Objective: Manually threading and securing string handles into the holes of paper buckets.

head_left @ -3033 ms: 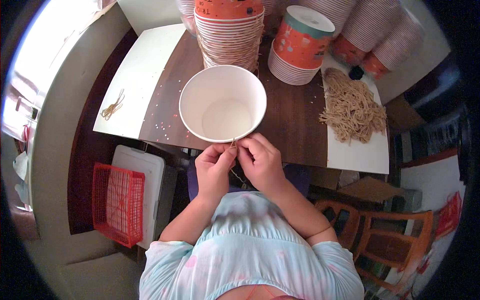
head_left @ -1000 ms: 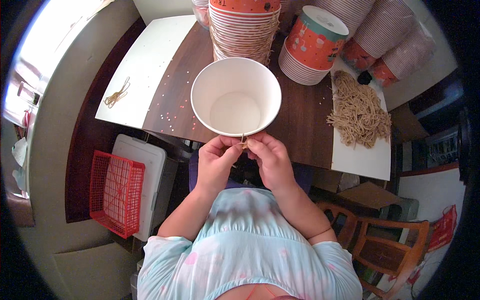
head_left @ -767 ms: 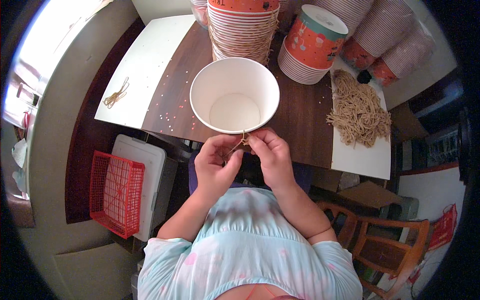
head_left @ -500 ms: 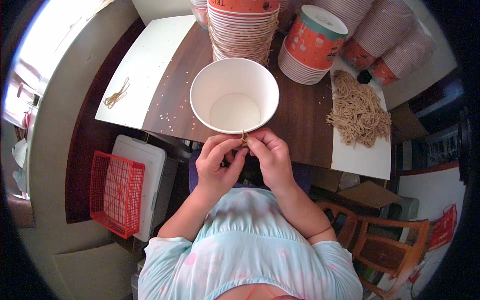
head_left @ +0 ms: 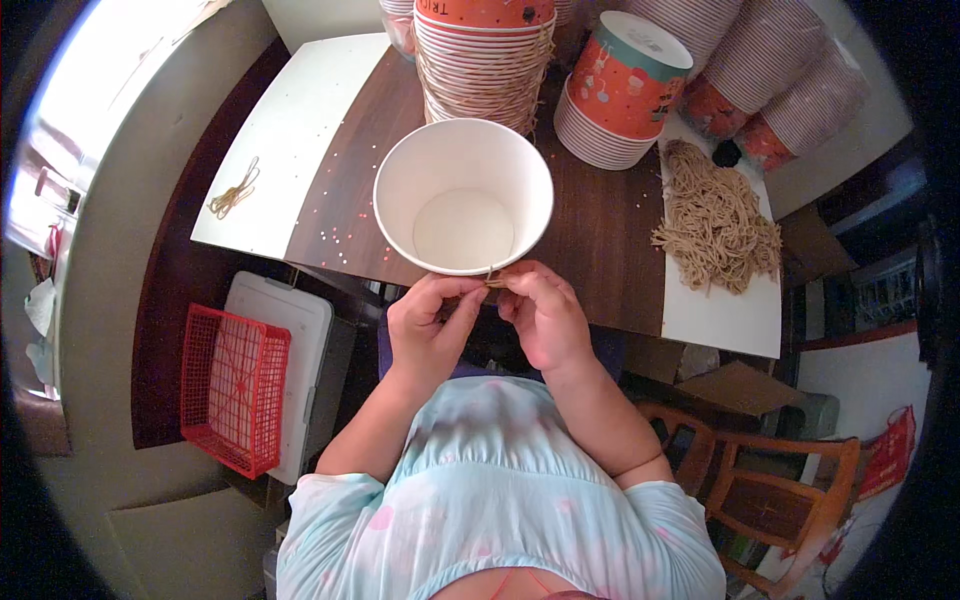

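Observation:
A large paper bucket (head_left: 464, 160), white inside, stands near the table's front edge with its mouth tilted toward me. At its near rim, a short piece of tan cord (head_left: 493, 281) is pinched between both hands. My left hand (head_left: 428, 318) is closed, thumb against index finger, on the cord's left part. My right hand (head_left: 545, 312) is closed on the cord's right side, its other fingers curled. The cord's far end by the bucket wall is too small to make out. A loose pile of tan cords (head_left: 715, 220) lies at the right.
Behind the bucket rises a tall stack of corded buckets (head_left: 480, 75). Orange-and-green buckets (head_left: 630, 85) stand upside down at the back right. A few yellowish cords (head_left: 235, 190) lie on the white left board. Small dots are scattered on the table (head_left: 335, 190). A red basket (head_left: 235, 390) sits lower left.
The bucket has shifted slightly left and nearer to me. My right hand has turned and its fingers have moved a little apart from the left ones, with the cord between them.

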Demonstrator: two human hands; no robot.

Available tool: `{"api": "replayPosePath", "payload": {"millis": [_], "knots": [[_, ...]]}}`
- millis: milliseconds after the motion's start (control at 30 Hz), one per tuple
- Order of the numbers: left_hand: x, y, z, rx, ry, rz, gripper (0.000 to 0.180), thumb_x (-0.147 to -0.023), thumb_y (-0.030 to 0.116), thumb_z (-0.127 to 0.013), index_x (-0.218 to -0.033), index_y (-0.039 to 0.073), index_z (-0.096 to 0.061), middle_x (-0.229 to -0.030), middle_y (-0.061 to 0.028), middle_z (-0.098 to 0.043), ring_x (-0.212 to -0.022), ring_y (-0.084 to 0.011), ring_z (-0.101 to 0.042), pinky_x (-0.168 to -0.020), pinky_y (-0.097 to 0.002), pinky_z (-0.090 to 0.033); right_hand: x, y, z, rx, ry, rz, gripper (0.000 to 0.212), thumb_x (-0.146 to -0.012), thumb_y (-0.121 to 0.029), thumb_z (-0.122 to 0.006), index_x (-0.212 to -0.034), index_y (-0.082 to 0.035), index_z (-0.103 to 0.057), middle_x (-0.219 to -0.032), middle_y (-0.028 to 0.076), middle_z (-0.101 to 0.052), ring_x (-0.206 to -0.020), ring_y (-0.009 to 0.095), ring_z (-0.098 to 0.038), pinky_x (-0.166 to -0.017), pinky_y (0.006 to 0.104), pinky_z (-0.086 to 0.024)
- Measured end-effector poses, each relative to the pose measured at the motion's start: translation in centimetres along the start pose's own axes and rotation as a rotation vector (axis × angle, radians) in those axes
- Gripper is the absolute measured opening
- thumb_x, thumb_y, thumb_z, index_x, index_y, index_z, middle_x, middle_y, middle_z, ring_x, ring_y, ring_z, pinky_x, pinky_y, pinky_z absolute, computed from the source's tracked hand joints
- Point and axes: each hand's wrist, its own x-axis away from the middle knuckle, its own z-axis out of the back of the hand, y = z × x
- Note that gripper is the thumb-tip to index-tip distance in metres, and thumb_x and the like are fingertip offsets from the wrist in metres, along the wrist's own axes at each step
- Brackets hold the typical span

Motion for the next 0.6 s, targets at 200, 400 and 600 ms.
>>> {"api": "replayPosePath", "payload": {"millis": [200, 400, 600], "knots": [[-0.3, 0.1, 0.4, -0.060, 0.010, 0.016, 0.006, -0.080, -0.002, -0.067, -0.086, -0.001, -0.065, -0.078, -0.0066, -0.064, -0.065, -0.0081, -0.059, -0.058, -0.0204, -0.047, -0.6, -0.6, 0.4, 0.063, -0.005, -0.014, 0.015, -0.081, -0.018, -0.058, -0.088, -0.007, -0.066, -0.081, 0.000, -0.065, -0.063, 0.007, -0.049, -0.058, 0.0206, -0.039], [-0.3, 0.0, 0.6, 0.032, -0.007, 0.095, 0.005, -0.081, -0.001, -0.066, -0.085, -0.002, -0.064, -0.078, -0.0040, -0.063, -0.065, -0.0057, -0.057, -0.057, -0.0197, -0.046, -0.3, -1.0, -0.3, 0.488, 0.057, 0.358, 0.012, -0.082, -0.014, -0.062, -0.084, -0.003, -0.063, -0.080, 0.001, -0.062, -0.066, 0.010, -0.054, -0.063, 0.0239, -0.043], [-0.5, 0.4, 0.8, 0.079, -0.048, 0.181, 0.006, -0.083, 0.002, -0.065, -0.085, -0.002, -0.063, -0.076, -0.0023, -0.063, -0.064, -0.0040, -0.056, -0.057, -0.0191, -0.045, -0.9, -1.5, -0.2, 1.235, 0.191, 0.984, 0.015, -0.073, -0.011, -0.069, -0.080, -0.006, -0.057, -0.085, 0.007, -0.053, -0.075, 0.024, -0.056, -0.068, 0.0363, -0.043]]}}
